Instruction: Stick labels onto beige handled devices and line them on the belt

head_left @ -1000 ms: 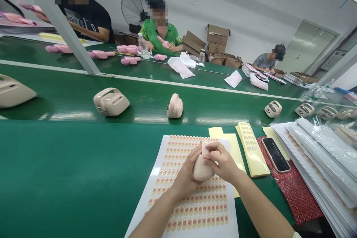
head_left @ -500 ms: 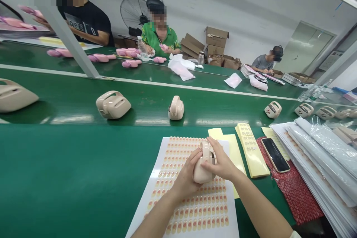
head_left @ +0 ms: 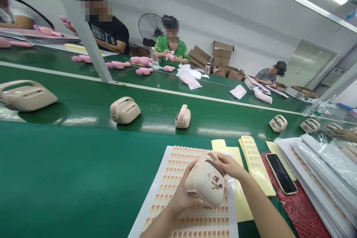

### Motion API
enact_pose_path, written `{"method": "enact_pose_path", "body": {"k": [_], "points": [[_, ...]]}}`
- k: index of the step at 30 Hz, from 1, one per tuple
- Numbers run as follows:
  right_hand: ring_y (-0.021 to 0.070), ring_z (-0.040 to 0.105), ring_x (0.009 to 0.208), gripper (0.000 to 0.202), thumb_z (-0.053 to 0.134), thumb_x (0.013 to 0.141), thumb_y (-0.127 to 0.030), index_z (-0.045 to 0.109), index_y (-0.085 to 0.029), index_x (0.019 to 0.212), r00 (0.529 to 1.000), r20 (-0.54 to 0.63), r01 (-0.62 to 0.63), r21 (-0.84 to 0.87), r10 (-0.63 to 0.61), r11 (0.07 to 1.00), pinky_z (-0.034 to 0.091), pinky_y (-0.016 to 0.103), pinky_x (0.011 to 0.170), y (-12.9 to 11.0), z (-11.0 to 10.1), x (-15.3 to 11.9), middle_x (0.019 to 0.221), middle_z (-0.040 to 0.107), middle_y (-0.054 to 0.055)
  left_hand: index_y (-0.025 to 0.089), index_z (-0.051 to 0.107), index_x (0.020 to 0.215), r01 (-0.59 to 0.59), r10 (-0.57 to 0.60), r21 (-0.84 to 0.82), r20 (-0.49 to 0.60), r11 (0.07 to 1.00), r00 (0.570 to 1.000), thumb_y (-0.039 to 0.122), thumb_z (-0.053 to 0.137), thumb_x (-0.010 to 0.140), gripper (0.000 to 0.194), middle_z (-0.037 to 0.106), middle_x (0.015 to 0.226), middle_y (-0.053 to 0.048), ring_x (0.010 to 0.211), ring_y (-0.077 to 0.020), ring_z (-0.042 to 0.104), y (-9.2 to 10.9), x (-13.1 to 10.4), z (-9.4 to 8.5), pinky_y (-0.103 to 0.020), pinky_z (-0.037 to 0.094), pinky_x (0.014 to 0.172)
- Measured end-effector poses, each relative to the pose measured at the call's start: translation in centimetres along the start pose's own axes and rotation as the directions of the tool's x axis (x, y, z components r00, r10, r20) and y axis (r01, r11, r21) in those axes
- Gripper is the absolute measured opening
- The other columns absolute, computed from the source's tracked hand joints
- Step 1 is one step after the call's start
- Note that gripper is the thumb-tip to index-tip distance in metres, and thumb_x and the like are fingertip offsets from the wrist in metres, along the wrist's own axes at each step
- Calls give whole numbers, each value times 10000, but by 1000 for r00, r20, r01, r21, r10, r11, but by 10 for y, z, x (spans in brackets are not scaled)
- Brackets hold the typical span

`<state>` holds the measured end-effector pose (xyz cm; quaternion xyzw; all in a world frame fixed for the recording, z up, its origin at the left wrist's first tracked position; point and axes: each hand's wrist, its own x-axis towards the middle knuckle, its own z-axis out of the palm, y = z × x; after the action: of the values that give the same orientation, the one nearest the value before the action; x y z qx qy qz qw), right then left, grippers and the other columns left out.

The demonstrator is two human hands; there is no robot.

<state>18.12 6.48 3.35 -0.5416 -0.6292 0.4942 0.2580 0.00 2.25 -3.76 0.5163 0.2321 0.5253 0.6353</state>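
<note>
Held above the sticker sheet is a cream plastic device (head_left: 205,186) with a carry handle, tilted so that its white front, with a red and green printed figure, shows. My left hand (head_left: 182,195) is wrapped round its left side and underside. At the handle and dark panel on top, my right hand (head_left: 228,165) grips with bent fingers; some fingertips are hidden. Beneath both hands lies a white sheet of small oval stickers (head_left: 174,173) in rows, partly covered by my arms. Yellow backing paper (head_left: 241,202) sits just right of it.
Similar cream devices (head_left: 126,111) stand along the green belt (head_left: 156,106). To the right are a yellow sticker strip (head_left: 255,169), a phone (head_left: 281,173) on red bubble wrap (head_left: 304,208), and stacked sheets (head_left: 315,178). Other people work across the belt; one person's hand (head_left: 346,134) shows at the right edge.
The device has been turned in my hands, bringing its printed white front into view. My right hand has shifted onto the handle. The view has swung slightly left and up.
</note>
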Motion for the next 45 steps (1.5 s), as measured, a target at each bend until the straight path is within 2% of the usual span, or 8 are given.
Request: {"method": "enact_pose_path", "body": {"k": [5,11,16,23,29,33,40,45], "points": [[128,479,525,179,563,662,-347,458,-203,642,930,-365,-5,-133,-44,991,352,240,511,-34,-28,32,544,497,-49,216,405,1149,179,-130,157,-278,971,952,506,590,703,563,552,993,-90,857,-221,577,-14,8,4,-365,481,733],[165,547,686,89,531,639,-206,464,-207,697,759,-650,-148,-158,10,976,377,252,597,-45,-54,121,690,569,-10,204,570,873,256,-227,468,-119,846,967,455,530,741,287,612,811,-64,723,-196,595,-17,7,6,-304,501,621],[213,574,801,133,546,665,-206,492,-177,783,707,-705,-203,-133,51,970,406,301,655,-38,-71,157,843,592,78,211,575,827,240,-195,497,-141,834,971,417,505,764,226,628,806,-64,704,-193,595,-14,6,7,-278,492,569],[270,431,1121,477,624,630,-202,452,-174,1074,762,-639,-6,-163,-101,987,374,370,849,-62,-37,160,1227,400,169,220,565,750,243,-191,550,-151,799,970,379,491,762,176,610,742,-42,657,-185,577,-14,7,11,-282,478,572],[152,566,652,340,642,643,-278,505,-168,934,903,-430,30,88,11,996,445,286,596,-84,46,195,806,584,41,215,550,731,220,-160,567,-155,794,975,326,488,759,130,606,737,-37,680,-186,573,-14,7,10,-282,468,594],[92,456,499,138,625,634,-181,491,-174,668,920,-381,-1,242,96,970,370,226,497,-90,63,203,587,505,-36,204,555,743,230,-179,570,-146,789,973,329,484,764,145,603,740,-42,695,-191,566,-16,5,10,-300,458,633],[63,328,459,276,550,707,-257,373,-184,508,947,-314,66,402,70,913,264,183,447,-87,43,136,482,363,-71,224,508,1071,280,-287,-63,-227,958,931,644,381,757,540,588,1036,-102,922,-245,580,-11,16,-9,-385,491,731],[58,262,372,291,521,723,-421,446,-182,575,984,-117,-57,522,137,851,215,190,375,-57,44,61,445,336,-74,335,406,1244,30,-203,-626,-206,779,957,723,271,734,655,525,1245,-61,1153,-289,461,1,18,-17,-484,401,909]]}}
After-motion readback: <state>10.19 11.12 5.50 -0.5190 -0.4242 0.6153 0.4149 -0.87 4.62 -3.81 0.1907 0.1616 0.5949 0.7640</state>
